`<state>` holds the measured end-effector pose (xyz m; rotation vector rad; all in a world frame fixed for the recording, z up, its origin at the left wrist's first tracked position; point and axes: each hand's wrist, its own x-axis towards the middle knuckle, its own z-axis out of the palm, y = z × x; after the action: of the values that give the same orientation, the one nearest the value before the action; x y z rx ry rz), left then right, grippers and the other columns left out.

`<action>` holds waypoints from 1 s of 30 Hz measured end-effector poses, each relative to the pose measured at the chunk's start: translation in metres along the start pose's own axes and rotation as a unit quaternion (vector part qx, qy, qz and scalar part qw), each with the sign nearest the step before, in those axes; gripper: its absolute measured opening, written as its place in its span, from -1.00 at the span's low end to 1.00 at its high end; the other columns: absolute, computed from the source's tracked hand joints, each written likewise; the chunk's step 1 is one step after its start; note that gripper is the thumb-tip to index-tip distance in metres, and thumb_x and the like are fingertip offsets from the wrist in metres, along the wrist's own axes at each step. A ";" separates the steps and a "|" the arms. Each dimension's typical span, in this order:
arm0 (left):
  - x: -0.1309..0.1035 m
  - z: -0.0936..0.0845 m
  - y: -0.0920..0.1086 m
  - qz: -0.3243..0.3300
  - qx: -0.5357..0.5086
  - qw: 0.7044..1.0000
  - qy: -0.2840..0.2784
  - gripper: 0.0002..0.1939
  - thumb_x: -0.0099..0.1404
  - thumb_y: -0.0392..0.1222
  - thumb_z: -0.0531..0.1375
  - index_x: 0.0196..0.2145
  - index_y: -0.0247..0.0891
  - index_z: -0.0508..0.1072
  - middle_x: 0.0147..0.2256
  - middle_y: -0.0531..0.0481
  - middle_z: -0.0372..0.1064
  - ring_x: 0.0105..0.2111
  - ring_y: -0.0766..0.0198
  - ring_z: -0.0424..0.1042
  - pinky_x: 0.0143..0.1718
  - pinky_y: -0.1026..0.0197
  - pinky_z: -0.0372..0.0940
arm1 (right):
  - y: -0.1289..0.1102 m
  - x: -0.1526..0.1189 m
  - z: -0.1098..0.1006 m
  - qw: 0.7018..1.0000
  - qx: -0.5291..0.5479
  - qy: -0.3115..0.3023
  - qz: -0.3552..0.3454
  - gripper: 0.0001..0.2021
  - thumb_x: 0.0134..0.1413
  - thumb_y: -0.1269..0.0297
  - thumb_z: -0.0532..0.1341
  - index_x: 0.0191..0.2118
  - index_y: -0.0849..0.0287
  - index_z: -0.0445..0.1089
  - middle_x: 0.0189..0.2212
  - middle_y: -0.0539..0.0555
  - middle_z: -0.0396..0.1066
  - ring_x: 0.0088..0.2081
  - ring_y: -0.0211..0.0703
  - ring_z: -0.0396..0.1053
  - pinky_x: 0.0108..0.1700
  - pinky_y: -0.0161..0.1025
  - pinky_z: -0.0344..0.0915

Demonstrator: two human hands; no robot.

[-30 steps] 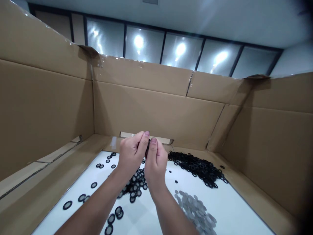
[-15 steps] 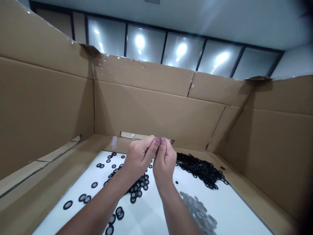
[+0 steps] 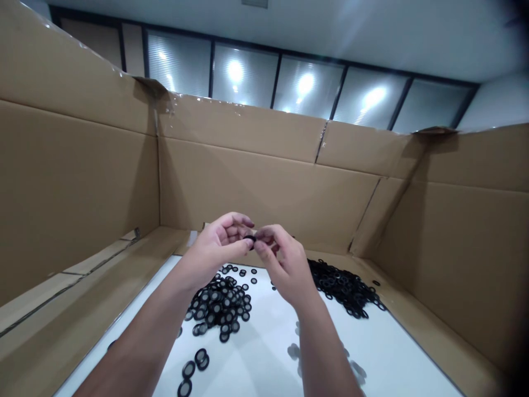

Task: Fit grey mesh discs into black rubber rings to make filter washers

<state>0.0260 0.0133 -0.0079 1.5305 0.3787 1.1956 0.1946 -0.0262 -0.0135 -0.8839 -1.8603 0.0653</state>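
Both hands meet above the far part of the white board. Between the fingertips is a small black ring. My left hand pinches it with the thumb, the other fingers curled above. My right hand touches its right side with thumb and fingers. Whether a disc sits inside the ring is too small to tell. Below my left hand lies a pile of black rings with grey centres. Plain black rings are heaped to the right. Grey discs lie partly hidden by my right forearm.
Tall cardboard walls stand at the back and on both sides of the board. A few ringed discs lie near the front, left of the middle. One black ring rests on the cardboard at the right.
The tightly pressed fists have loosened and turned, so the black ring now shows between the fingertips. My left hand has moved slightly left, my right hand slightly right.
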 end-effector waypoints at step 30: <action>-0.001 -0.002 -0.001 -0.045 -0.036 0.995 -0.076 -0.67 0.28 -0.29 0.29 -0.01 -0.25 0.40 -0.18 -0.10 0.50 -0.15 0.23 0.49 -0.17 0.24 0.37 | -0.002 0.001 -0.006 0.997 -0.063 0.005 -0.033 -0.77 0.10 0.35 0.32 -0.19 0.06 0.27 -0.26 0.00 0.32 -0.27 -0.21 0.34 -0.28 -0.24 0.30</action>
<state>0.0244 0.0142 -0.0090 1.5160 0.2965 1.0058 0.1980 -0.0293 -0.0092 -0.9059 -1.8988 -0.0994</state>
